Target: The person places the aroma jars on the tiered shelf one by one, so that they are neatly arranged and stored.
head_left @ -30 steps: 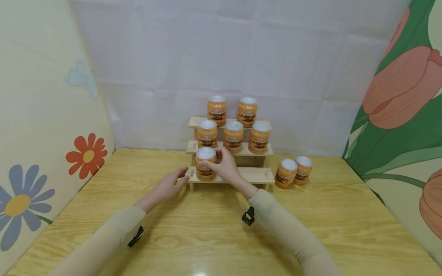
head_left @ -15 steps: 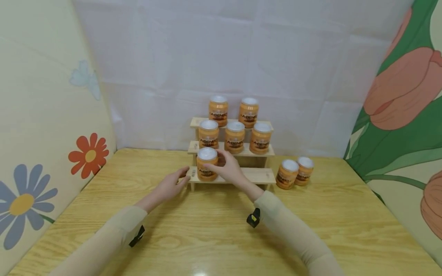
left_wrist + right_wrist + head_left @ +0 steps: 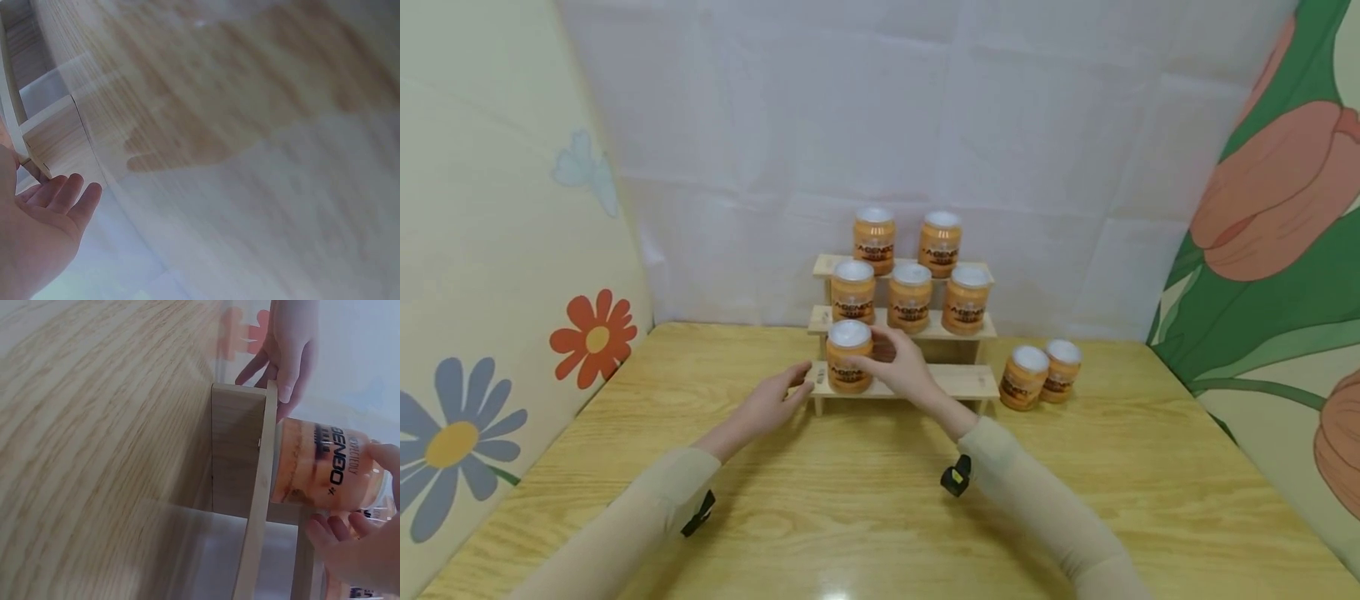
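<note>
An orange jar with a white lid (image 3: 850,375) stands upright at the left end of the lowest board of a wooden three-tier stand (image 3: 958,382). Around its right side is my right hand (image 3: 904,365), thumb in front and fingers behind. In the right wrist view the thumb overlaps the jar (image 3: 319,465), while the fingertips (image 3: 319,531) lie just off its side. My left hand (image 3: 771,402) touches the left end of that board, fingers loosely spread at its corner (image 3: 39,172) in the left wrist view.
Three matching jars (image 3: 910,302) line the middle tier and two more jars (image 3: 874,242) stand on the top one. Another two jars (image 3: 1025,382) are on the wooden table (image 3: 820,500) right of the stand. A white cloth (image 3: 887,125) hangs behind.
My right hand has shifted slightly right, its thumb sliding off the jar's front toward the right edge. The jar and my left hand hold their places against the stand.
</note>
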